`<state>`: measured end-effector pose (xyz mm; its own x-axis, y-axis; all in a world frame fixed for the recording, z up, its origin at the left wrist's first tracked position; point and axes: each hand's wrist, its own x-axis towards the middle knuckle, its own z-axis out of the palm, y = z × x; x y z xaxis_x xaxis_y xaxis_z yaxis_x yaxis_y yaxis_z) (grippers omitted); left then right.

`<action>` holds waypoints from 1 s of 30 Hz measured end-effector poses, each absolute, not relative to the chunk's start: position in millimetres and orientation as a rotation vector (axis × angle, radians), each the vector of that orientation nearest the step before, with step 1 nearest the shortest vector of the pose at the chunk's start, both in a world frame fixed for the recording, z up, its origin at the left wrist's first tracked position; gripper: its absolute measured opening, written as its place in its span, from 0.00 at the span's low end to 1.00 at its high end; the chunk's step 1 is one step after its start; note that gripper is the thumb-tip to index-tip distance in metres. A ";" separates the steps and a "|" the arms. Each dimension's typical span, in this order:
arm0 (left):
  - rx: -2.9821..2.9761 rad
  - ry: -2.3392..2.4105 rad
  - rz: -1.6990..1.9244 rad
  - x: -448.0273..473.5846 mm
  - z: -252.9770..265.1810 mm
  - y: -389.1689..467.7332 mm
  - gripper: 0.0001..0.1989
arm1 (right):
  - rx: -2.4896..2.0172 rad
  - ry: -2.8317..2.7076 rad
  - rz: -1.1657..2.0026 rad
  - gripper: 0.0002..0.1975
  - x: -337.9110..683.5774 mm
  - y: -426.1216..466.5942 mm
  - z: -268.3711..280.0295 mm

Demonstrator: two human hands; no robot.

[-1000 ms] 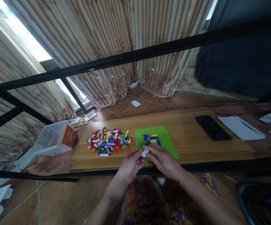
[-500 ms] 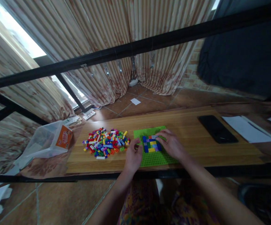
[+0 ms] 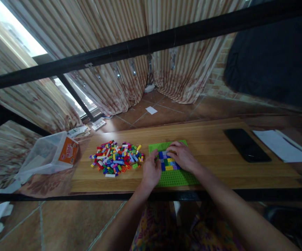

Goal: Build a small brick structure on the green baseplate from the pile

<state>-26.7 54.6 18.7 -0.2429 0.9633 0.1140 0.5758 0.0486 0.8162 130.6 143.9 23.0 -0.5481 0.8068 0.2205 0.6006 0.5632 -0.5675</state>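
A green studded baseplate lies on the wooden board, bearing a flat block of blue, yellow, green and lavender toy bricks. My right hand bends over the block's far right part, its fingertips closed around a small pale toy brick at the far edge. Part of the block is hidden beneath that hand. On the near left, my left hand rests over the baseplate's left side. Its fingers are loosely curved and apart beside the block's left edge, with nothing visible in them.
Left of the baseplate spreads a pile of loose mixed bricks. A clear plastic box with an orange label stands beyond the board's left end. To the right lie a black phone and white paper. A dark metal bar crosses above.
My right hand has shifted slightly left along the far edge of the block, covering more of it. My left hand has moved slightly right, closer against the block. The view has shifted a little.
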 end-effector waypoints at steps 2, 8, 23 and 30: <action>1.586 1.880 1.048 -26.3 17.5 54.0 0.22 | -1.133 -2.358 0.608 0.08 130.3 144.1 25.2; 1.936 1.944 0.830 -21.5 18.8 51.7 0.25 | -1.191 -2.427 0.652 0.08 128.1 145.5 34.3; 2.341 2.138 0.142 -4.7 27.4 57.9 0.24 | -1.165 -2.501 0.685 0.10 128.0 155.0 30.0; 2.362 2.157 0.155 -3.2 21.1 57.7 0.24 | -1.139 -2.464 0.711 0.09 130.6 157.4 21.5</action>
